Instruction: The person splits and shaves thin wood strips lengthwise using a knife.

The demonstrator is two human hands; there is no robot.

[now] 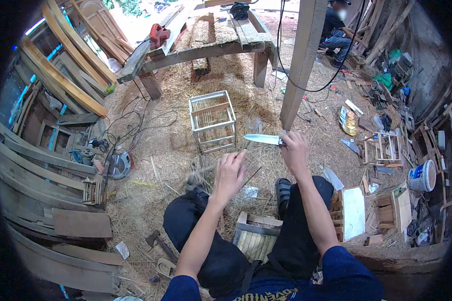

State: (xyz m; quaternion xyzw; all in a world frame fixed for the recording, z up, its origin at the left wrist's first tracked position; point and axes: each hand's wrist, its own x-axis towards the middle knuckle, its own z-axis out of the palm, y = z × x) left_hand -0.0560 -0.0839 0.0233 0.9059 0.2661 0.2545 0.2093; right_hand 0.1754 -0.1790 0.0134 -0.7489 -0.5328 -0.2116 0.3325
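Observation:
My right hand (294,150) grips a knife (262,139) by its handle, the broad pale blade pointing left. Just below and left of the blade, my left hand (230,175) is closed on a thin wooden strip (243,153). One end of the strip sticks up past the fingers, and blurred pale strands show at the hand's left side. Blade and strip look apart. On the ground ahead stands a small wooden frame (212,129) with thin bars, like a cage. Between my legs sits a small slatted wooden box (256,241).
A wooden post (304,65) rises just beyond my right hand, with a black cable hanging by it. A rough workbench (201,56) stands ahead. At left are a circular saw (119,165) and leaning planks. A white bucket (422,176) stands right; a person (336,32) sits far right.

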